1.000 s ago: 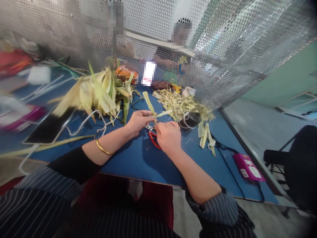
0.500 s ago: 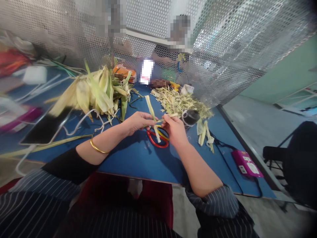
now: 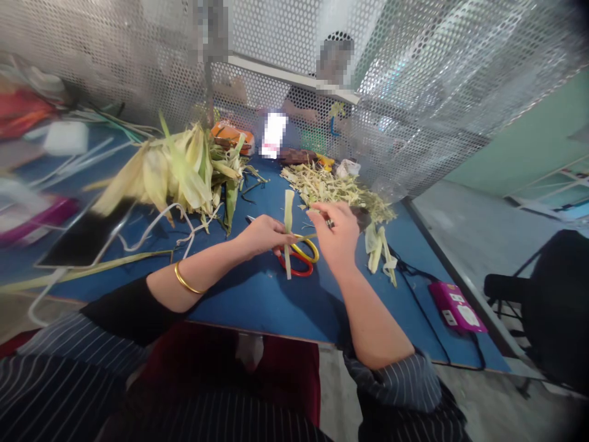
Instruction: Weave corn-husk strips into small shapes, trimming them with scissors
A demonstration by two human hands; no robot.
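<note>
Hands: two, both near the centre of the frame.
Left hand (image 3: 264, 236): thumb and fingers pinched together on one upright pale husk strip (image 3: 288, 212), whose ends stick out above and below the grip.
Second strip: one thin cross strip (image 3: 305, 236) runs from that pinch towards the right hand.
Right hand (image 3: 339, 236): fingers curled, just right of centre; whether they close on the cross strip, I cannot tell.
Scissors: one pair of scissors (image 3: 299, 274), one red loop and one yellow, on the blue table (image 3: 257, 307) beneath the left hand and strips.
Husks: one large husk bundle (image 3: 184, 175) left of upper centre; one shred pile (image 3: 331, 187) right of upper centre.
Bangle: one gold bangle (image 3: 183, 283), left forearm.
Magenta box: one magenta box (image 3: 455, 304), lower right.
</note>
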